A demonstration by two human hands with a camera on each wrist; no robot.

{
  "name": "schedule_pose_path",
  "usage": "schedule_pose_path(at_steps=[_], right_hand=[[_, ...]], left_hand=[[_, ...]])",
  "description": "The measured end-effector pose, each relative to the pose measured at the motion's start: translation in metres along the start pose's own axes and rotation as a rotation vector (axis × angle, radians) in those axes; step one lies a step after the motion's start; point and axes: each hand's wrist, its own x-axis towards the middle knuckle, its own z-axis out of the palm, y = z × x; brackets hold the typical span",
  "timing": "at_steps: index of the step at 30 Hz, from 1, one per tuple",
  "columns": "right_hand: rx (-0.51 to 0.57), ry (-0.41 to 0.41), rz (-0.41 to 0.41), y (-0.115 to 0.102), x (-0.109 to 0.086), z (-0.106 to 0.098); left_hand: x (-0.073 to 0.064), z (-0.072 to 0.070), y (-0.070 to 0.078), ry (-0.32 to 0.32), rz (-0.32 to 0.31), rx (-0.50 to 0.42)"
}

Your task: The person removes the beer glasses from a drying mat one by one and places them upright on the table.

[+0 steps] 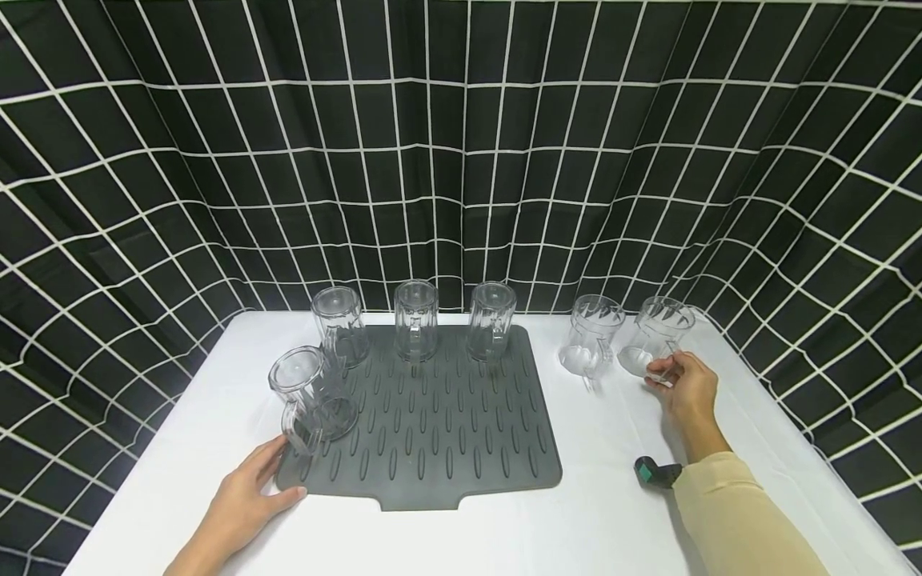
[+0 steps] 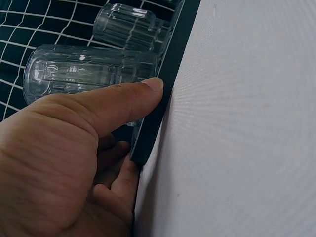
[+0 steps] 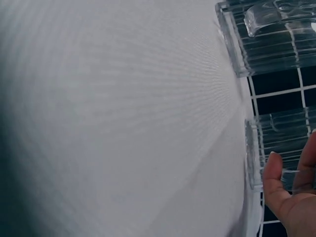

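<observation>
In the head view my right hand [image 1: 691, 388] grips the handle of the rightmost clear glass mug [image 1: 666, 320], which stands upright on the white table. That mug [image 3: 276, 148] shows between thumb and fingers in the right wrist view. Close to its left is a second upright mug [image 1: 596, 320]. My left hand [image 1: 245, 496] lies at the near left corner of the dark grey ridged mat [image 1: 446, 432]. Its thumb touches the mat's front edge, and its fingers lie along the left side, right by the handle of the nearest mug [image 1: 306, 384].
Along the mat's back stand three more glass mugs, at left [image 1: 338, 320], middle [image 1: 415, 320] and right [image 1: 492, 320], bottoms up. A small black device [image 1: 655, 472] with a green patch sits by the right sleeve [image 1: 735, 512]. Black curtain [image 1: 432, 176] with white grid lines encloses the table.
</observation>
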Motion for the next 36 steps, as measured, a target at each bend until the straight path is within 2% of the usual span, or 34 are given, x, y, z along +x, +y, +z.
schedule_pose_path(at_steps=[12, 15, 20, 23, 25, 30, 36], right_hand=[[-0.164, 0.000, -0.012, -0.003, 0.001, -0.005], [-0.213, 0.063, -0.036, -0.005, -0.001, -0.007], [-0.245, 0.221, -0.089, -0.015, -0.009, -0.011], [-0.227, 0.289, -0.158, -0.022, -0.020, -0.012], [-0.229, 0.302, -0.212, -0.027, -0.032, -0.011], [-0.228, 0.259, -0.338, -0.035, -0.067, -0.001], [-0.080, 0.115, -0.492, -0.045, -0.109, 0.018]], left_hand=[[0.000, 0.000, -0.001, -0.005, -0.002, -0.013], [0.000, 0.000, -0.001, -0.008, -0.001, -0.021], [0.001, 0.000, 0.000, -0.001, 0.005, -0.013], [0.001, 0.000, 0.001, -0.002, 0.003, -0.005], [0.001, -0.001, 0.001, -0.009, 0.002, -0.003], [0.001, -0.002, 0.002, -0.011, 0.001, 0.000], [0.001, -0.001, 0.001, -0.003, 0.011, -0.002]])
